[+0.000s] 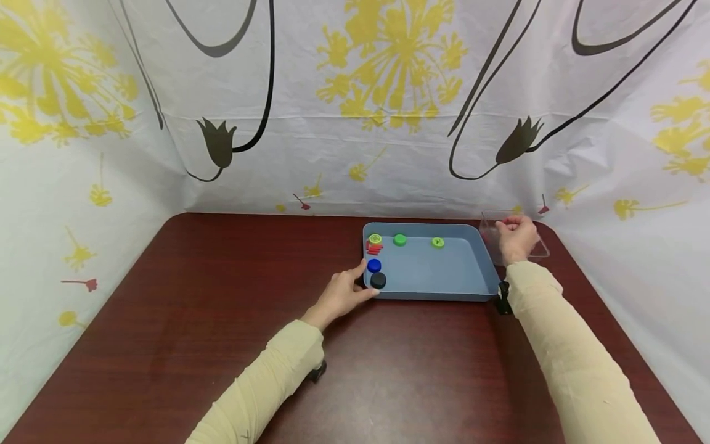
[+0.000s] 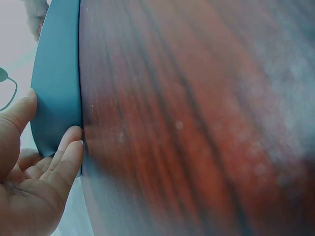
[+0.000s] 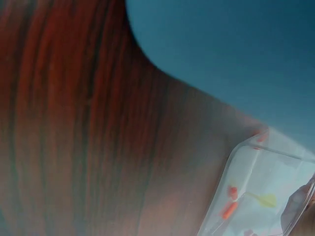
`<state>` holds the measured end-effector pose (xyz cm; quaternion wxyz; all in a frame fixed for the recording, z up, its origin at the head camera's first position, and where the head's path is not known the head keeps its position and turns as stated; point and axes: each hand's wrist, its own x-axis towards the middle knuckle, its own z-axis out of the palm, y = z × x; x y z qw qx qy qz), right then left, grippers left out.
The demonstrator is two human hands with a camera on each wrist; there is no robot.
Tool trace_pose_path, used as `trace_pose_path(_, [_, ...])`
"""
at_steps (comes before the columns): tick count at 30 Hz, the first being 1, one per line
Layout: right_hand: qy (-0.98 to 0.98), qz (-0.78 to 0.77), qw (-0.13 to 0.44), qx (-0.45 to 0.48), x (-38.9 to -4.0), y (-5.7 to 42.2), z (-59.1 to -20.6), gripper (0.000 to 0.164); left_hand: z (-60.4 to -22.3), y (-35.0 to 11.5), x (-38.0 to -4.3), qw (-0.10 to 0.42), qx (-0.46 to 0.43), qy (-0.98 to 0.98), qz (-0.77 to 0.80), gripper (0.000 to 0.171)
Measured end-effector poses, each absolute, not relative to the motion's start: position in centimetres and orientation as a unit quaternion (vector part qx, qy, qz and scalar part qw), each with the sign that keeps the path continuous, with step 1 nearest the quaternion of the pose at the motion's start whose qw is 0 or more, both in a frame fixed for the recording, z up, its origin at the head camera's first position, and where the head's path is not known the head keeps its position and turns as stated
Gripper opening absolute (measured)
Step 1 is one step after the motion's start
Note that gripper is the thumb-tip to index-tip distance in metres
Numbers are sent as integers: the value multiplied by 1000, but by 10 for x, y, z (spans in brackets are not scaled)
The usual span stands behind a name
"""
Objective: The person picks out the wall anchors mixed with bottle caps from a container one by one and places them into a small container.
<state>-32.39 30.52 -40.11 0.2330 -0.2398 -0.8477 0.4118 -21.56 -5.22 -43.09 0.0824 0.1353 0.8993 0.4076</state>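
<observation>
My left hand (image 1: 342, 293) holds the near left corner of a blue-grey tray (image 1: 432, 295), thumb and fingers on its outer wall; the left wrist view shows them against the tray wall (image 2: 59, 73). Inside the tray are a yellow-green cap (image 1: 375, 238), small red sticks (image 1: 374, 250), a green cap (image 1: 400, 240), another yellow-green cap (image 1: 437, 242), a blue cap (image 1: 374, 266) and a black cap (image 1: 378, 280). To the right, my right hand (image 1: 517, 239) reaches into a clear plastic box (image 1: 540, 251) with bent fingers. Red pieces (image 3: 229, 210) show through the box; anything between the fingertips is hidden.
The dark red-brown wooden table (image 1: 222, 296) extends left and in front of the tray. A white cloth (image 1: 310, 160) with yellow flowers hangs behind and along both sides. The box stands close to the tray's right end, near the table's back right corner.
</observation>
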Motion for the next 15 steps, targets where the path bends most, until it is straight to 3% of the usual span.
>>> trace_pose_path(15, [-849,415,205,-256,-325,306,-400,34,-432,-53,-217,82,136,901,404,78])
